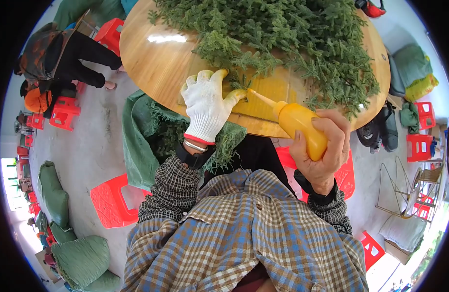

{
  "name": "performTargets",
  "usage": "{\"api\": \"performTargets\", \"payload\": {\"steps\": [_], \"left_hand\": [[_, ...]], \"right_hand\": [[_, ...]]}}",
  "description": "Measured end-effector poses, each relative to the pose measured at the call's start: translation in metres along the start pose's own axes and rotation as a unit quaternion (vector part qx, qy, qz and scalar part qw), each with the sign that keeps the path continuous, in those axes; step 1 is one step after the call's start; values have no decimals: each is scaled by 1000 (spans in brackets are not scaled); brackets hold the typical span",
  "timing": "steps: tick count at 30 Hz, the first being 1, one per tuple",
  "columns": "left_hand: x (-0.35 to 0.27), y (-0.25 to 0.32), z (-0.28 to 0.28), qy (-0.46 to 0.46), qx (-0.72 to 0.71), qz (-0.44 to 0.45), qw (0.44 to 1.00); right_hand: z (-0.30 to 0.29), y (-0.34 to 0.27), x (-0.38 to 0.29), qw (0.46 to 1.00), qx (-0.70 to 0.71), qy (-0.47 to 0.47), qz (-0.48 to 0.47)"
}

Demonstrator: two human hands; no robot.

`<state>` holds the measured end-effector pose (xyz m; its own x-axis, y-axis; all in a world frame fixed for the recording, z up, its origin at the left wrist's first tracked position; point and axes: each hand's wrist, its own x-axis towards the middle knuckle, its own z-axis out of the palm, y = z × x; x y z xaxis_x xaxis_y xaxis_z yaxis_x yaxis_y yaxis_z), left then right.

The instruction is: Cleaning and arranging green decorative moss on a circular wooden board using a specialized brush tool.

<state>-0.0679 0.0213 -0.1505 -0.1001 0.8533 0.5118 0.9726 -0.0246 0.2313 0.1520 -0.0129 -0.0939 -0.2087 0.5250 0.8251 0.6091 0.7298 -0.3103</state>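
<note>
My left hand (pixel 208 100), in a white knit glove with yellow-stained fingertips, pinches a small green conifer sprig (pixel 240 82) between thumb and forefinger above the table's near edge. Bare, my right hand (pixel 324 146) grips a yellow plastic squeeze bottle (pixel 301 126). The bottle tilts to the left, its narrow nozzle tip close to the left thumb and the sprig; whether they touch cannot be told. Beneath the sprig lies a flat piece of yellow-stained cardboard (pixel 262 100). A large heap of green conifer sprigs (pixel 282 33) covers much of the table beyond both hands.
The round wooden table (pixel 147 69) has its near edge before me. A green woven sack (pixel 136 146) of greenery stands below its left side. Red plastic stools (pixel 113 202) flank me. Full green sacks (pixel 82 259) lie on the floor. A person (pixel 69 54) bends at the upper left.
</note>
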Motion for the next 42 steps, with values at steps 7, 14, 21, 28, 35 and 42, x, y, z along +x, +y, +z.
{"api": "performTargets", "payload": {"steps": [7, 14, 21, 28, 35, 42], "left_hand": [[1, 2, 3, -5, -6, 8, 1000], [1, 5, 3, -18, -8, 8, 1000], [-1, 9, 5, -34, -6, 9, 999], [-3, 6, 1, -2, -95, -14, 995], [6, 26, -18, 77, -111, 44, 990], [7, 15, -36, 7, -132, 61, 989]], "right_hand": [[-14, 5, -7, 1000, -7, 0, 16], [-17, 8, -13, 1000, 0, 9, 23], [-28, 10, -28, 998, 8, -12, 54], [-46, 16, -34, 997, 13, 1, 80], [-51, 16, -6, 996, -21, 51, 64], [-36, 0, 21, 998, 14, 20, 61]]}}
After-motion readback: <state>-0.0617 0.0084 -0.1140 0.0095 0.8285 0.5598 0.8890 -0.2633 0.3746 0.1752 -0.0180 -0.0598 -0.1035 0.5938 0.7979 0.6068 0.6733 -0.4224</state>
